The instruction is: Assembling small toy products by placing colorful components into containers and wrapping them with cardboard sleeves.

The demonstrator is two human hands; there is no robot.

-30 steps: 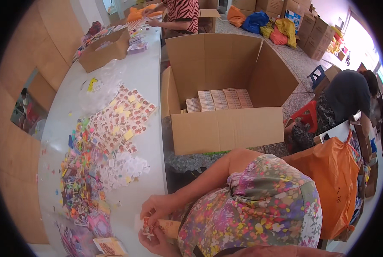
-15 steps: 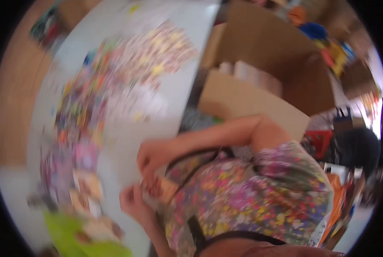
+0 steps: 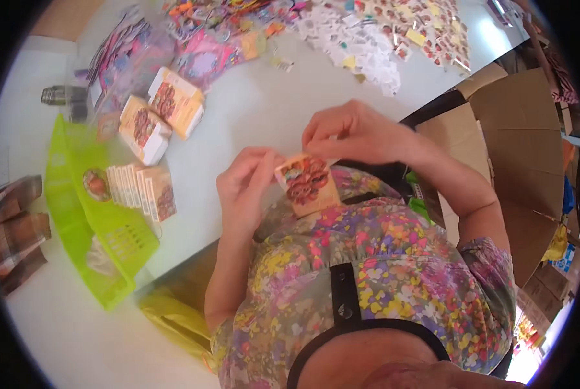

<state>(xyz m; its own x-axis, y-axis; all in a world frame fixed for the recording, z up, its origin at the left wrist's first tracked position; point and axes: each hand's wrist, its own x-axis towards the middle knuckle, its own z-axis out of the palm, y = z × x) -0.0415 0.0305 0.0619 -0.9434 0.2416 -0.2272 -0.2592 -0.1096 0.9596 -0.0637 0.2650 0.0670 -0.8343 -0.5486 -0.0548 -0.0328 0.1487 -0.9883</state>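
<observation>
A small orange and cream carton (image 3: 308, 185), printed with a picture of reddish-brown food, is held up against my flowered top. My left hand (image 3: 241, 181) pinches its upper left corner between thumb and fingers. At the upper right corner is my right hand (image 3: 345, 136), fingers curled and thumb against the carton's edge. Two larger cartons of similar print lie on the table to the left, one white-edged box (image 3: 144, 129) leaning by another box (image 3: 178, 102). Nearer, several small cartons (image 3: 141, 188) stand in a row beside a lime-green plastic basket (image 3: 86, 214).
Colourful plastic packets (image 3: 206, 55) are heaped along the far side of the white table (image 3: 257, 117). White and brown printed pieces (image 3: 426, 32) spread at the far right. A large open cardboard box (image 3: 523, 123) stands right of the table. A yellow bag (image 3: 180, 318) hangs near the front edge.
My view has swung left, bringing the basket and the row of cartons into full sight. Both hands stay at the small carton, which now shows its printed front plainly.
</observation>
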